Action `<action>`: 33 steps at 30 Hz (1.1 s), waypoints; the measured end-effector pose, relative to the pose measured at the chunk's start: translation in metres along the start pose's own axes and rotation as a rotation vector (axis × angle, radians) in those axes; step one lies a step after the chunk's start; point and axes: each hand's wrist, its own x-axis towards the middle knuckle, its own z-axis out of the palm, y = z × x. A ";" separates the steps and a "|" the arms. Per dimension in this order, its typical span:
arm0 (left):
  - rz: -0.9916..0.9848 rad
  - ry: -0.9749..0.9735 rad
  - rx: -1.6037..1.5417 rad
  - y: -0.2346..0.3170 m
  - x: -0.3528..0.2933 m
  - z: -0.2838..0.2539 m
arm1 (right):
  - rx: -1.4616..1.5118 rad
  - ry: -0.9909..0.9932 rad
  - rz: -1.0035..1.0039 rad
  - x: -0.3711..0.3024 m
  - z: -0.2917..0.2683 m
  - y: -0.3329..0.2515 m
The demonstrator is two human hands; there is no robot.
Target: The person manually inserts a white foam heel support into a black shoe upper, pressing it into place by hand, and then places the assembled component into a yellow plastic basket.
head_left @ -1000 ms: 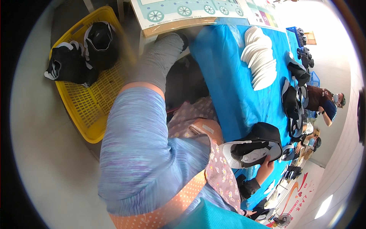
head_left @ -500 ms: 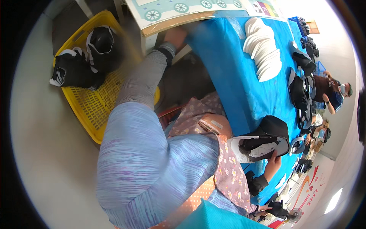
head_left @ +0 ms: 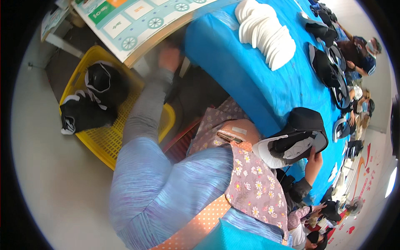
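My left arm stretches out in a grey sleeve, and my left hand (head_left: pixel 170 57) is beside the edge of a light-topped table (head_left: pixel 152 39). Motion smears its fingers, and I cannot make out anything in them. My right hand (head_left: pixel 313 164) grips the rim of a black cap (head_left: pixel 306 121) with a white, stitched inner lining and a pale brim. The cap's opening faces me, held over the blue-covered table near my apron. Below my left arm, a yellow basket (head_left: pixel 93 143) holds dark caps with white edges (head_left: pixel 89 112).
A stack of white curved pieces (head_left: pixel 266 33) lies on the blue table cover (head_left: pixel 233 66). Several black caps (head_left: pixel 323 66) line its far side. A person (head_left: pixel 360 50) stands beyond, and other people sit further along. A dark red stool (head_left: pixel 181 139) is beside me.
The view has shifted, and the basket and tables sit differently in it. My left hand has drawn slightly nearer along the table edge. My right hand keeps its hold on the cap.
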 end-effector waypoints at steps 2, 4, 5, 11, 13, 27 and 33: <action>-0.037 -0.108 -0.045 0.000 -0.006 -0.003 | -0.034 -0.002 0.043 0.000 -0.002 -0.004; -0.015 -0.113 -0.021 0.005 -0.007 -0.006 | -0.020 -0.011 0.108 -0.002 -0.004 0.000; -0.019 -0.116 -0.003 0.002 -0.008 -0.007 | -0.043 -0.011 0.105 -0.003 -0.004 -0.003; -0.039 -0.123 0.038 -0.005 -0.013 -0.004 | 0.106 -0.008 0.128 -0.009 0.000 0.012; 0.003 -0.084 0.053 -0.011 -0.014 0.002 | 0.145 -0.065 0.180 -0.007 -0.005 0.023; 0.252 0.047 0.039 -0.012 -0.010 -0.003 | -0.065 -0.062 0.272 -0.003 -0.005 -0.001; 0.278 0.118 -0.057 -0.007 -0.012 -0.012 | -0.062 -0.040 0.247 -0.001 -0.004 0.016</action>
